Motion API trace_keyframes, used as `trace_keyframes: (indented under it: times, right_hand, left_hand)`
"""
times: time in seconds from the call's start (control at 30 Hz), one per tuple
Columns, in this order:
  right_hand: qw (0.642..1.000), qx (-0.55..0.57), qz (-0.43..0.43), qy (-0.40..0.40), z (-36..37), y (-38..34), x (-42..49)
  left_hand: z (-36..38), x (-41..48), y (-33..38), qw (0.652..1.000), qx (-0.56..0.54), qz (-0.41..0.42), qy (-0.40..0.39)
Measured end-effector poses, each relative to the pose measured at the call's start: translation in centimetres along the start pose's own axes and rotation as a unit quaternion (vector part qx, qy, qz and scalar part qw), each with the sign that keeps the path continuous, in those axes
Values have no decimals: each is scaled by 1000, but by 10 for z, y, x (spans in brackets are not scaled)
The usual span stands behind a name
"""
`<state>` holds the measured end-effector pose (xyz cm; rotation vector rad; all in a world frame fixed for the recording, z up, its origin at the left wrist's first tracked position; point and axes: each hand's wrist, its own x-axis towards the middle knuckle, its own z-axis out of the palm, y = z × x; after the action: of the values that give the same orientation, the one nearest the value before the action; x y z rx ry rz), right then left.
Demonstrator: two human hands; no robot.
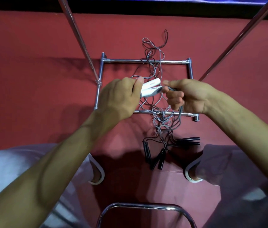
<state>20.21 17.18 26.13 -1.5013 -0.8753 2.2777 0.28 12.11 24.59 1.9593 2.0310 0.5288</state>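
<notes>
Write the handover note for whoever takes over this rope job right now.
Left hand grips the two white handles, side by side. Right hand grips the grey cord beside them. The other cords lie tangled across the metal frame on the red floor, black handles at the near end. Done: white handles paired. Left: likely freeing the grey cord from the tangle.

place: indoor exercise or sports-gear room, exact kind unclear | floor: red carpet (31,46) | gear: tangled skipping ropes (153,51), black handles (189,140) | fittings: chrome tube rack (130,60), slanted metal poles (77,30), chrome chair frame (139,205)
</notes>
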Motion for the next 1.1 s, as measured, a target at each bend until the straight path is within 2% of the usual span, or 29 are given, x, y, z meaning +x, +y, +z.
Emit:
trace_keyframes:
  times: [0.13,0.27,0.33,0.5,0.6,0.7,0.77,0.83,0.93,1.0,1.1]
  right_hand:
    - [999,-18,40,19,-3,0,-2]
    - [994,-70,68,42,1,-1,-6]
    - [995,-58,78,24,6,-1,-7]
    - [993,-8,89,-78,10,-2,-12]
    - [993,-20,81,-84,5,-6,-16]
    - [990,-119,27,-75,5,-10,-21]
    - [971,-222,-36,-75,4,-12,-26]
    - [936,-325,-93,-95,-1,-17,-33]
    - [861,-457,-195,-110,-7,-24,-41]
    - [837,-481,-248,-88,-14,-26,-42]
    - [842,-451,-280,-99,-18,-26,-39]
  left_hand:
    - [1,-7,2,996,45,72,-25]
    - [12,-14,6,985,101,92,-108]
    - [17,-18,9,984,93,82,-127]
    - [16,-18,15,984,84,92,-124]
    - [13,-15,14,983,71,99,-141]
    - [11,-12,12,978,68,114,-158]
    - [9,-11,10,977,59,124,-163]
    - [5,-10,8,976,45,127,-174]
    - [-1,-10,7,967,17,128,-219]
    - [-4,-12,9,959,-11,141,-247]
    - [-7,-16,14,950,-53,154,-267]
